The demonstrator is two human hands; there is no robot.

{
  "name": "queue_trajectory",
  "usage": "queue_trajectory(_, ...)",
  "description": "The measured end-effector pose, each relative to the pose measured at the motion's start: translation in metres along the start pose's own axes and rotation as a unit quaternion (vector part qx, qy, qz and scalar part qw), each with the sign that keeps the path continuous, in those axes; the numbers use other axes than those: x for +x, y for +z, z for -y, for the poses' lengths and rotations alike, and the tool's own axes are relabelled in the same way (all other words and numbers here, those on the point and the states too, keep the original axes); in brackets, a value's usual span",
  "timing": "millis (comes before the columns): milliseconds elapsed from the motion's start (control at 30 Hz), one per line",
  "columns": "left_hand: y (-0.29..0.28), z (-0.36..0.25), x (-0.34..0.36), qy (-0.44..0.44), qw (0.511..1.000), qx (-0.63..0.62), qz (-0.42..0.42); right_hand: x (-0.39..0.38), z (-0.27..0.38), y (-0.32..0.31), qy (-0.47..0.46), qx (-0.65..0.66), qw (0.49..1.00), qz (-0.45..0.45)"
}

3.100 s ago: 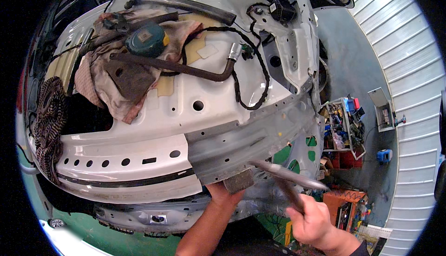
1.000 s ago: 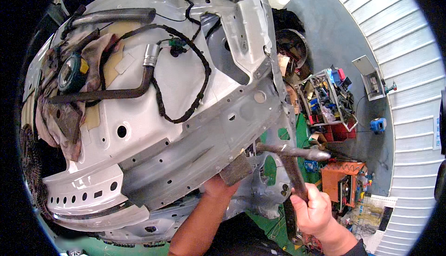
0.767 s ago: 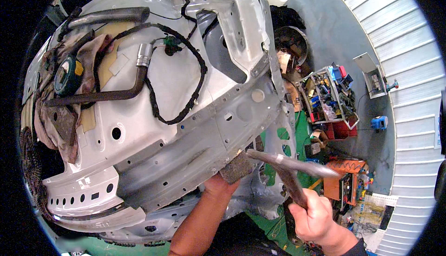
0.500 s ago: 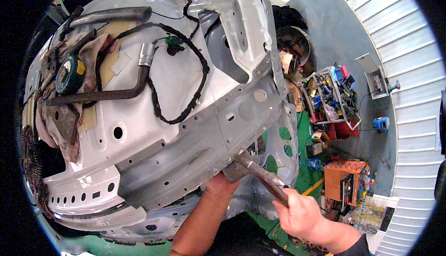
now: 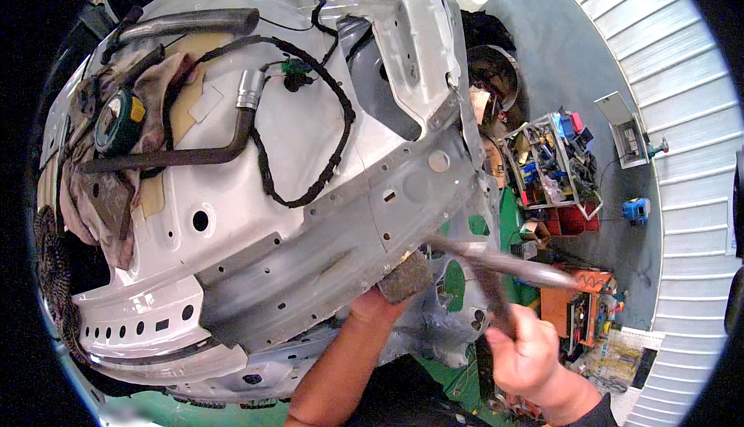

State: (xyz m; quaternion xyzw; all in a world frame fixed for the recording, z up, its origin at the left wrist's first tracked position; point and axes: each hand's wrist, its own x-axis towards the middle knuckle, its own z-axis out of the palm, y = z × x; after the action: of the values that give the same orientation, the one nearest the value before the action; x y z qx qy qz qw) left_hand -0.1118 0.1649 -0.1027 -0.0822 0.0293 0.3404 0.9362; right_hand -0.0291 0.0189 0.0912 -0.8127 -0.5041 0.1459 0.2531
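My right hand is closed round the dark handle of a hammer, whose long metal head is smeared by motion above the torn edge of a grey sheet-metal panel. At that lower edge my left hand grips a dark, worn metal block, its fingers mostly hidden beneath the block and the panel. The hammer head looks raised off the panel, though the blur hides the exact gap. The panel joins a white car body panel with round holes along it.
On the bodywork lie a bent socket wrench, a green tape measure on a stained rag, a looped black wiring harness and a dark tube. At right stand a tool cart and an orange cabinet.
My right hand has moved slightly right and down, and the hammer head has swung up off the panel's edge. The block in my left hand now shows more fully.
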Motion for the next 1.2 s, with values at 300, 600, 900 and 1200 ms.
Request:
queue_trajectory(300,-0.007,0.006,0.006,-0.004,1.000,0.023,0.007,0.003,-0.002,0.005,0.048,-0.038,0.996,0.068)
queue_trajectory(600,-0.052,0.008,0.010,0.006,0.998,0.037,0.053,-0.004,-0.005,0.010,0.077,-0.029,0.992,0.095)
queue_trajectory(900,-0.030,0.016,0.012,-0.018,0.999,0.041,0.027,-0.007,-0.011,0.010,0.096,-0.048,0.989,0.104)
queue_trajectory(1200,-0.016,0.019,0.022,0.015,0.998,-0.004,-0.058,-0.009,-0.019,0.006,-0.037,0.020,0.998,-0.042)
